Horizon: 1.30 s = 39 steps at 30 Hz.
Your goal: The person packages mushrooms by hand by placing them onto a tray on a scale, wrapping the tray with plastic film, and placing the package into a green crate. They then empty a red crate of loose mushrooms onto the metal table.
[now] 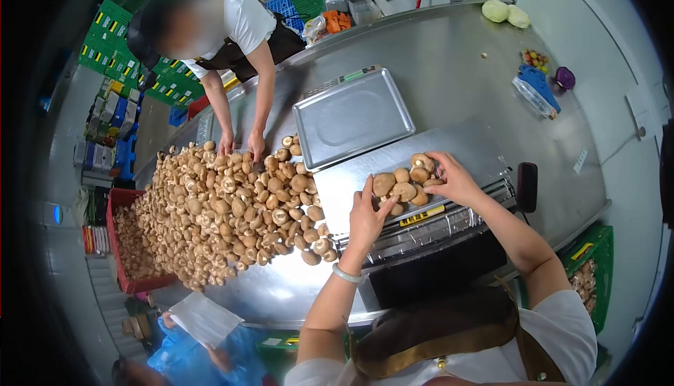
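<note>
A compact group of brown shiitake mushrooms (405, 192) sits between my hands at the near edge of the wrapping machine's metal top (456, 149). Any tray under them is hidden. My left hand (368, 216), with a pale bangle at the wrist, grips the group's left side with thumb and fingers. On the opposite side, my right hand (455, 181) curls its fingers and thumb round the right end. A yellow label strip (422, 216) shows just below the mushrooms, on the machine's front.
A large heap of loose shiitake (210, 210) spreads to the left, beside a red crate (126, 245). Across the table a co-worker's hands (242, 145) touch the heap. A metal weighing scale (354, 116) stands behind the machine. Cabbages (505, 12) lie far right.
</note>
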{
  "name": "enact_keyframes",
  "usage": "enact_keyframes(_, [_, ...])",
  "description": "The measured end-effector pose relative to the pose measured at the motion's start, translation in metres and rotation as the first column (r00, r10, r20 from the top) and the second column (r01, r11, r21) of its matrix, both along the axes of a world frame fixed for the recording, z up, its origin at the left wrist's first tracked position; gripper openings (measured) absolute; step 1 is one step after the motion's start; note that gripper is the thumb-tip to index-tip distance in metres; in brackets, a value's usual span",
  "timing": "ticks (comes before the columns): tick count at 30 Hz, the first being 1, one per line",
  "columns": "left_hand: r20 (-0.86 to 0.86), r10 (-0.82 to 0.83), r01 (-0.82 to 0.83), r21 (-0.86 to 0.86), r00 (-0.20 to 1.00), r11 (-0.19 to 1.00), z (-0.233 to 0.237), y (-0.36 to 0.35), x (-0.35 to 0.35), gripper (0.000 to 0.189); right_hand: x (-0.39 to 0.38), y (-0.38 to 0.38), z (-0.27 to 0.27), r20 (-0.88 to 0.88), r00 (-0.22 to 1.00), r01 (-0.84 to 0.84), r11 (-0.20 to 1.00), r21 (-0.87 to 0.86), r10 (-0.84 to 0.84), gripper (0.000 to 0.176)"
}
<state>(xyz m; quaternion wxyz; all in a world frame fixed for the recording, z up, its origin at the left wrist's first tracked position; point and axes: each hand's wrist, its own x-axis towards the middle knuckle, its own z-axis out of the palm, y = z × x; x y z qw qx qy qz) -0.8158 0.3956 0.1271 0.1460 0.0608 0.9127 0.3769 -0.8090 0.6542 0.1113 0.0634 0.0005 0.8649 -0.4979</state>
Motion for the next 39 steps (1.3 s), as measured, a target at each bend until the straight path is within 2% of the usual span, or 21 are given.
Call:
enact_keyframes(3, [-0.078, 0.023, -0.026, -0.027, 0.997, 0.999, -0.019, -0.004, 0.009, 0.078, 0.019, 0.0, 0.005, 0.045, 0.999, 0.008, 1.0, -0.017, -0.007, 0.079])
enact_keyframes(6, [-0.007, 0.028, -0.029, -0.097, 1.0, 0.995, 0.001, -0.017, 0.011, 0.074, 0.029, 0.009, 0.007, -0.109, 0.993, -0.029, 0.996, 0.084, 0.038, 0.081])
enact_keyframes(8, [-0.183, 0.135, -0.155, -0.099, 0.974, 0.983, 0.029, -0.037, 0.03, 0.069, 0.051, 0.03, 0.018, -0.222, 0.974, 0.084, 0.971, 0.224, -0.033, 0.068])
enact_keyframes(10, [-0.352, 0.229, -0.285, -0.116, 0.907, 0.952, 0.025, -0.069, 0.052, 0.038, 0.077, 0.059, 0.028, -0.384, 0.922, 0.222, 0.884, 0.412, -0.053, 0.054])
enact_keyframes(13, [-0.41, 0.187, -0.314, -0.269, 0.893, 0.911, -0.004, -0.088, 0.097, 0.029, 0.116, 0.065, 0.042, -0.079, 0.976, 0.205, 0.738, 0.643, -0.202, 0.035])
enact_keyframes(14, [-0.483, 0.094, -0.271, -0.311, 0.871, 0.911, -0.024, -0.086, 0.108, 0.029, 0.126, 0.06, 0.031, -0.129, 0.975, 0.22, 0.733, 0.644, -0.18, 0.034])
enact_keyframes(16, [-0.447, 0.154, -0.296, -0.268, 0.881, 0.917, -0.026, -0.054, 0.117, 0.029, 0.131, 0.047, -0.009, -0.231, 0.964, 0.253, 0.722, 0.644, -0.132, 0.034])
enact_keyframes(17, [-0.435, 0.143, -0.283, -0.278, 0.889, 0.918, -0.037, -0.052, 0.115, 0.028, 0.128, 0.043, -0.018, -0.228, 0.969, 0.207, 0.804, 0.558, -0.092, 0.029])
enact_keyframes(20, [0.105, 0.315, -0.325, 0.099, 0.943, 0.941, -0.025, -0.065, 0.096, 0.024, 0.118, 0.055, -0.006, 0.006, 0.989, 0.146, 0.973, 0.177, -0.15, 0.023])
enact_keyframes(21, [0.379, 0.151, -0.296, 0.361, 0.913, 0.884, -0.007, -0.083, 0.087, 0.019, 0.116, 0.072, -0.001, 0.205, 0.976, 0.11, 0.979, -0.173, -0.074, 0.02])
enact_keyframes(22, [0.402, 0.007, -0.258, 0.573, 0.916, 0.778, 0.005, -0.095, 0.079, 0.016, 0.115, 0.082, 0.021, 0.268, 0.963, 0.137, 0.881, -0.454, -0.011, 0.021])
enact_keyframes(24, [0.495, -0.084, -0.285, 0.622, 0.865, 0.729, 0.054, -0.1, 0.058, 0.011, 0.106, 0.09, 0.047, 0.297, 0.953, 0.205, 0.588, -0.782, 0.063, 0.019])
enact_keyframes(26, [0.43, -0.203, -0.316, 0.848, 0.879, 0.425, 0.086, -0.093, 0.03, 0.013, 0.076, 0.086, 0.074, 0.043, 0.994, 0.007, 0.337, -0.942, 0.101, 0.018])
enact_keyframes(27, [0.346, -0.124, -0.3, 0.91, 0.93, 0.287, 0.097, -0.077, 0.016, 0.013, 0.058, 0.078, 0.085, -0.081, 0.993, -0.097, 0.198, -0.975, 0.089, 0.018])
enact_keyframes(28, [0.269, -0.031, -0.261, 0.954, 0.963, 0.149, 0.102, -0.058, 0.001, 0.015, 0.041, 0.062, 0.093, -0.044, 0.996, -0.018, 0.287, -0.958, -0.084, 0.018])
enact_keyframes(30, [0.101, 0.157, -0.143, 0.948, 0.982, 0.283, 0.069, -0.03, -0.039, 0.018, -0.003, 0.04, 0.082, -0.088, 0.955, 0.086, 0.547, -0.833, -0.284, 0.015])
enact_keyframes(32, [-0.099, 0.256, -0.092, 0.763, 0.962, 0.64, -0.009, -0.02, -0.07, 0.022, -0.046, 0.031, 0.019, -0.198, 0.956, 0.098, 0.871, -0.481, -0.217, 0.015])
enact_keyframes(33, [-0.102, 0.196, -0.113, 0.53, 0.975, 0.84, -0.022, -0.016, -0.069, 0.02, -0.056, 0.028, -0.001, -0.215, 0.968, 0.081, 0.97, -0.23, -0.132, 0.017])
enact_keyframes(34, [-0.086, 0.137, -0.112, 0.248, 0.987, 0.962, -0.029, -0.012, -0.065, 0.018, -0.059, 0.025, -0.002, -0.099, 0.994, 0.039, 0.994, -0.102, -0.049, 0.018])
enact_keyframes(36, [-0.029, 0.078, -0.069, 0.225, 0.997, 0.972, -0.041, -0.007, -0.058, 0.014, -0.059, 0.016, -0.008, 0.169, 0.983, -0.1, 0.986, 0.132, 0.077, 0.021])
enact_keyframes(39, [0.266, -0.008, -0.136, 0.518, 0.964, 0.845, -0.03, -0.018, -0.049, 0.019, -0.048, 0.02, -0.017, 0.126, 0.982, -0.128, 0.987, -0.094, 0.139, 0.035])
